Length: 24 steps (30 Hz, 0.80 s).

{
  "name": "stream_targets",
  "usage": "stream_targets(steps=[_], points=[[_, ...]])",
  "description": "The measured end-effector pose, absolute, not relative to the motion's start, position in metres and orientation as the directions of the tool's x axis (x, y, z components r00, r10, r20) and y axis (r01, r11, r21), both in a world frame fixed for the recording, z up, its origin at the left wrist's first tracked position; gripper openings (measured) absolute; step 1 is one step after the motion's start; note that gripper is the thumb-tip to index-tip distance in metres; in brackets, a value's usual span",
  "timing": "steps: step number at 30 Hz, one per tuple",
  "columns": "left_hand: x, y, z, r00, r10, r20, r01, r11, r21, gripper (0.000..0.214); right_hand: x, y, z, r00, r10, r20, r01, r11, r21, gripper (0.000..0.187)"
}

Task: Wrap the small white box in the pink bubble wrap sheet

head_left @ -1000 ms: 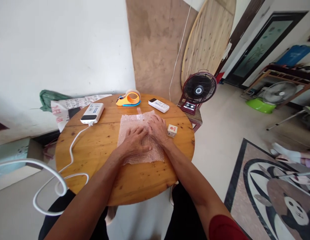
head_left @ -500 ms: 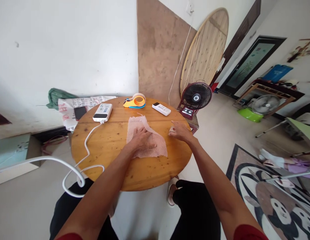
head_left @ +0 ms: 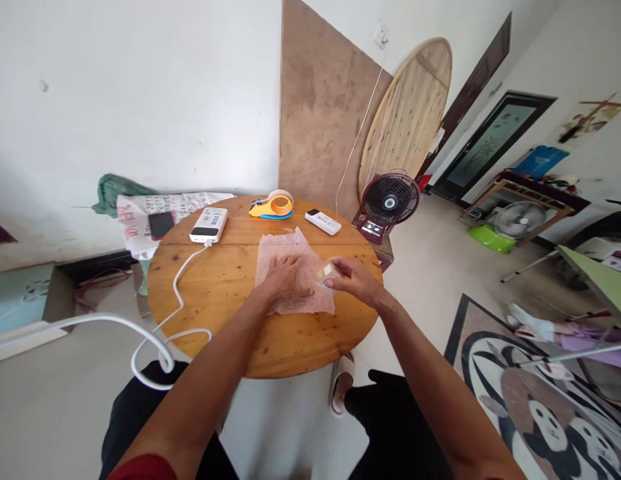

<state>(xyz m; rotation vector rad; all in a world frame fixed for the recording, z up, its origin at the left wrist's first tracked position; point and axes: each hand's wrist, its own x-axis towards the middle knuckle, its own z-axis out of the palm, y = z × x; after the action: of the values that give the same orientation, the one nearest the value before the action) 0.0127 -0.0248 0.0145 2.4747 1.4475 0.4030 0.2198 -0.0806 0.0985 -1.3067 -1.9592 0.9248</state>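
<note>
A pink sheet of bubble wrap (head_left: 285,248) lies flat on the round wooden table (head_left: 225,293). My left hand (head_left: 285,277) rests flat on the sheet, fingers spread. My right hand (head_left: 353,280) holds a small white box (head_left: 327,273) over the sheet's right edge, fingers closed around it.
At the table's far side lie an orange tape dispenser (head_left: 271,205), a white remote (head_left: 323,221) and a white power bank (head_left: 209,224) with a white cable (head_left: 177,293) trailing off the left edge. A dark red fan (head_left: 389,200) stands behind the table. A panda rug (head_left: 540,400) covers the floor at right.
My right hand left the bubble wrap, reached right to the small box, picked it up and brought it back over the sheet. My left hand stayed on the sheet.
</note>
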Motion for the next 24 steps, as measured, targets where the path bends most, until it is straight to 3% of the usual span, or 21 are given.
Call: stream_targets(steps=[2, 4, 7, 11, 16, 21, 24], points=[[0.012, -0.024, 0.014, 0.472, 0.876, 0.100, 0.811, -0.475, 0.341, 0.096, 0.198, -0.079, 0.096, -0.493, 0.869, 0.035, 0.333, 0.226, -0.915, 0.038], [0.012, -0.022, 0.013, 0.473, 0.878, 0.076, 0.814, -0.468, 0.343, 0.097, 0.184, -0.068, 0.085, -0.537, 0.844, -0.006, 0.229, 0.139, -0.963, 0.039], [0.014, -0.021, 0.011, 0.444, 0.893, 0.074, 0.820, -0.438, 0.368, 0.105, 0.180, -0.040, 0.060, -0.441, 0.897, -0.038, 0.182, 0.048, -0.982, 0.037], [0.015, -0.022, 0.011, 0.417, 0.905, 0.085, 0.812, -0.413, 0.413, 0.113, 0.192, -0.005, 0.036, -0.258, 0.966, -0.012, 0.237, 0.052, -0.970, 0.031], [0.005, -0.014, 0.016, 0.398, 0.901, 0.173, 0.725, -0.424, 0.543, 0.080, 0.195, 0.000, 0.021, -0.228, 0.971, 0.067, 0.343, 0.145, -0.928, 0.037], [-0.009, 0.001, 0.014, 0.018, 0.979, 0.202, 0.609, -0.171, 0.774, 0.055, 0.196, -0.010, 0.013, -0.380, 0.903, 0.200, 0.384, 0.351, -0.854, 0.063], [-0.011, 0.006, 0.010, -0.025, 0.977, 0.210, 0.578, -0.157, 0.801, 0.047, 0.202, -0.011, 0.012, -0.445, 0.873, 0.200, 0.334, 0.369, -0.868, 0.064]])
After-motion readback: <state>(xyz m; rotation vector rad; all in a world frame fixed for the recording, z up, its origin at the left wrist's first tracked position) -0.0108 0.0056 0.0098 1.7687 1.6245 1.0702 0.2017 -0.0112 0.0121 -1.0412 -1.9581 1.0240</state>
